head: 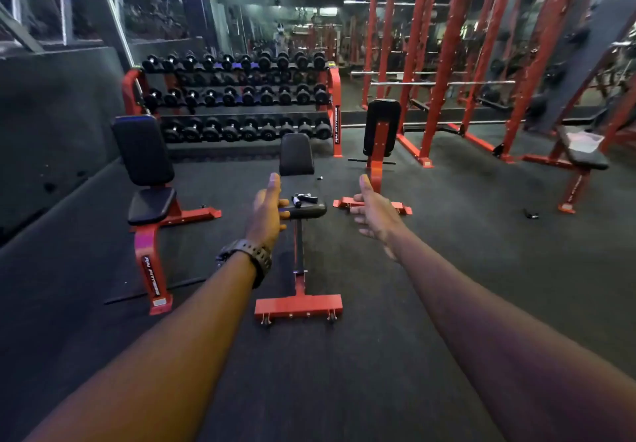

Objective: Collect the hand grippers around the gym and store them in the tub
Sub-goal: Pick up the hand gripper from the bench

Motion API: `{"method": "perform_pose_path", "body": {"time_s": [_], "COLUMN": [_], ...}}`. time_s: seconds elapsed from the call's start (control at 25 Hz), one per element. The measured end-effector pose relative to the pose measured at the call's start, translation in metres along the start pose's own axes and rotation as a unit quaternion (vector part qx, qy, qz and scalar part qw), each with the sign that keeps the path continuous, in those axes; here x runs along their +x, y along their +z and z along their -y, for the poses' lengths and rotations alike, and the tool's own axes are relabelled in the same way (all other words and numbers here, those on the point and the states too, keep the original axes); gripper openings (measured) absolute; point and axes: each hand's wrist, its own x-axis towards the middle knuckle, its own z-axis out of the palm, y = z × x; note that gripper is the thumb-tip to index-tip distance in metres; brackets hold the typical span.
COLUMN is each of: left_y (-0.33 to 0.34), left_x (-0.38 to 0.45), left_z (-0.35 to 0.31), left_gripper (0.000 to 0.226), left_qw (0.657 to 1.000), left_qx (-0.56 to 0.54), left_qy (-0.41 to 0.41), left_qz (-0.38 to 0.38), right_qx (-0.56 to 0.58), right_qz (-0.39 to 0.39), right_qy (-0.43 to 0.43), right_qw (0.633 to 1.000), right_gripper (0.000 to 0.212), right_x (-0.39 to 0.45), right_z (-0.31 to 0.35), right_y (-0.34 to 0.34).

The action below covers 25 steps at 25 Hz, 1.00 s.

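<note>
A black hand gripper (304,199) lies on the black seat of the middle bench (311,210). Both my arms reach forward over the dark floor. My left hand (268,208), with a black watch on its wrist, hovers open just left of that seat, fingers straight. My right hand (373,213) is open to the right of the seat, thumb up, holding nothing. A small dark object that may be another hand gripper (531,215) lies on the floor at the right. No tub is in view.
A red seated bench (151,207) stands at the left and another (380,139) behind the middle one. A dumbbell rack (241,104) lines the back. Red power racks (457,63) and a flat bench (581,152) fill the right. A small dark bit (319,178) lies on the floor.
</note>
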Motion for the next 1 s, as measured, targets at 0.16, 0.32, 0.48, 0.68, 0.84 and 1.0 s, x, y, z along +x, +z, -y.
{"method": "perform_pose_path", "body": {"time_s": [0.16,0.32,0.48,0.68,0.84,1.0], "left_y": [0.028,0.065,0.093,0.129,0.156,0.166], "left_x": [0.103,0.211,0.303,0.431,0.512,0.575], "left_z": [0.024,0.04,0.06,0.109,0.148,0.195], "left_gripper": [0.067,0.072,0.051,0.055,0.05,0.053], "left_qw": [0.999,0.998,0.998,0.992,0.983,0.973], "left_qx": [-0.023,-0.011,0.006,0.058,0.083,0.104], "left_qy": [-0.025,-0.058,-0.064,-0.098,-0.143,-0.186], "left_qz": [0.002,0.003,-0.006,-0.056,-0.083,-0.089], "right_qx": [-0.01,-0.027,-0.053,-0.055,-0.065,-0.062], "right_qz": [0.012,0.011,0.023,0.059,0.101,0.127], "right_qy": [0.019,0.029,0.03,0.044,0.088,0.131], "right_qw": [1.0,0.999,0.998,0.996,0.989,0.981], "right_gripper": [0.078,0.075,0.078,0.079,0.066,0.083], "right_x": [0.107,0.215,0.321,0.479,0.572,0.638], "right_z": [-0.012,-0.008,-0.016,-0.052,-0.079,-0.103], "right_y": [0.002,-0.005,-0.006,0.014,0.037,0.066]}}
